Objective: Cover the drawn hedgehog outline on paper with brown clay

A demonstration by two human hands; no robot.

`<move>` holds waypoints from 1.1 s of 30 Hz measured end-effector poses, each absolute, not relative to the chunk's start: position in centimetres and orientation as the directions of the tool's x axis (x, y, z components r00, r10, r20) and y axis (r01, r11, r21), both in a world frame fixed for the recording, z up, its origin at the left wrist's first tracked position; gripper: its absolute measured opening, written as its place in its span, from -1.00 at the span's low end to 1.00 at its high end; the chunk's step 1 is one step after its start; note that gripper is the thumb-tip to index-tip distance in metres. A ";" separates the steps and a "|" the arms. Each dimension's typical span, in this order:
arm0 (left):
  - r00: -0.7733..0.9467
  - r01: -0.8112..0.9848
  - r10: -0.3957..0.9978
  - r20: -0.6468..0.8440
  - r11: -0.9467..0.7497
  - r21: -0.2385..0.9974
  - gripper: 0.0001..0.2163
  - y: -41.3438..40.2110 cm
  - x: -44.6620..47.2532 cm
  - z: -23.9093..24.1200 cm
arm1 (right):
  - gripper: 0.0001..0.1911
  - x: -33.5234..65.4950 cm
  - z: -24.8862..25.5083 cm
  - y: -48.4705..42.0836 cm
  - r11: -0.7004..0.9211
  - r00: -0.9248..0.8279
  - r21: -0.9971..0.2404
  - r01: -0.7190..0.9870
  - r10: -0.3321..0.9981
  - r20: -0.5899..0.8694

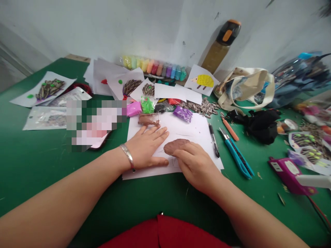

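Note:
A flattened oval of brown modelling clay (pixel 176 146) lies on white paper (pixel 155 173) with faint pencil lines around it. My right hand (pixel 198 162) covers the clay's right end, fingers curled together and pressed on its edge; the fingertips are partly hidden. Flat on the paper to the left rests my left hand (pixel 148 146), its fingers spread, a silver bangle at the wrist. Just beyond its fingertips is an opened bag of brown clay (pixel 148 119). Bags of purple clay (pixel 182 113), green clay (pixel 147 105) and pink clay (pixel 133 109) sit along the paper's far edge.
Right of the paper lie a black pen (pixel 214 141), a blue utility knife (pixel 237 153) and an orange tool (pixel 230 128). Sunflower seeds (pixel 204 106) are heaped behind. A tall bottle (pixel 219 46) stands by the wall, near a cloth bag (pixel 245 88). A phone (pixel 99 141) lies left.

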State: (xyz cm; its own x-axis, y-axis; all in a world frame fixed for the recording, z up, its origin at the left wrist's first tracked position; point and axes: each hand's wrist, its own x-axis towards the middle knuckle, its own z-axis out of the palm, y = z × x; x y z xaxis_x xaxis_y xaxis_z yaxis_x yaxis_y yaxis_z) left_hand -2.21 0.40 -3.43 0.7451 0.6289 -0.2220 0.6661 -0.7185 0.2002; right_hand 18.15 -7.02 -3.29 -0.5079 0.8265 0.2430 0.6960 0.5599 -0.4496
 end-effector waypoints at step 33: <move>0.743 0.670 0.633 -0.220 -0.706 0.230 -0.19 0.3 -2.1 -3.2 | -0.63 18.7 -3.2 -7.1 0.537 -0.497 -0.397 0.744 0.842 0.208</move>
